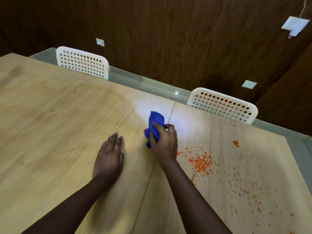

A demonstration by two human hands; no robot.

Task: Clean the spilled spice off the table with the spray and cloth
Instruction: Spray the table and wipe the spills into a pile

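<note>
From the head view, your right hand [164,142] is gripping a bunched blue cloth [154,126] just left of the orange spilled spice [201,163] on the table [50,115]. Your left hand [110,156] is lying open, holding nothing. No spray is showing; wiping rightward likely comes next.

Cloth [155,122] left of spice [201,163] — both on table [50,115].
</note>
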